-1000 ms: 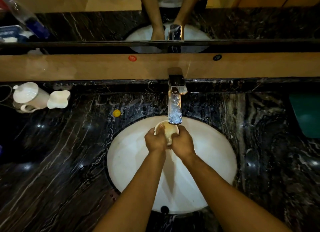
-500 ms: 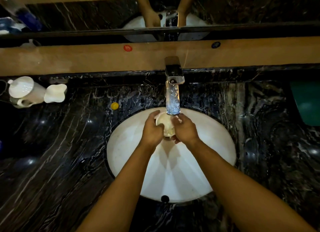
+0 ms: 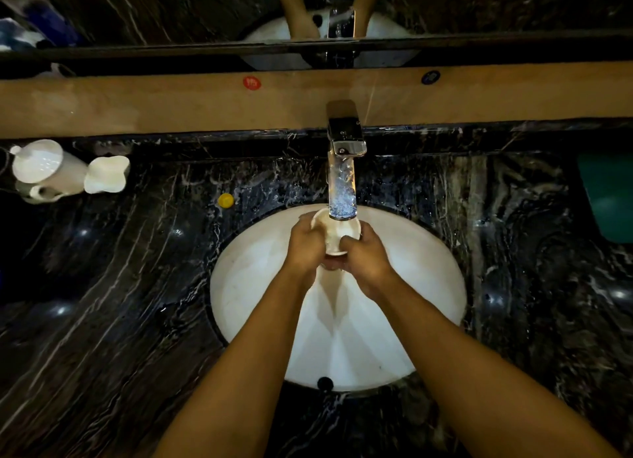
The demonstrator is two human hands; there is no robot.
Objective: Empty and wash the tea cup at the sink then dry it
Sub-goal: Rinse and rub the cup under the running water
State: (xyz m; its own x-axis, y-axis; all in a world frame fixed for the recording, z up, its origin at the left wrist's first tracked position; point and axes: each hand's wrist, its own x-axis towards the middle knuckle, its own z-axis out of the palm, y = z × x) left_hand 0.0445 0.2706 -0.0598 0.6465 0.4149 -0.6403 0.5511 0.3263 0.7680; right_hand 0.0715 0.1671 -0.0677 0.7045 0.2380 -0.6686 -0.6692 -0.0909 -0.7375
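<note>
A small white tea cup (image 3: 334,233) is held over the white oval sink (image 3: 246,286), right under the chrome tap (image 3: 346,139). Water (image 3: 341,194) runs from the tap onto the cup's far rim. My left hand (image 3: 305,245) wraps the cup's left side. My right hand (image 3: 364,257) grips its right side and bottom. The fingers hide the cup's lower part.
Dark marble counter (image 3: 102,303) surrounds the sink. A white kettle (image 3: 44,170) and a white dish (image 3: 106,175) stand at the far left. A small yellow cap (image 3: 225,200) lies near the sink rim. A green object (image 3: 608,194) sits at the right edge. A mirror (image 3: 205,16) runs along the back.
Both hands have shifted around the cup under the running water, turning it; the cup's open mouth now faces more upward toward the stream. The camera view has also moved slightly.
</note>
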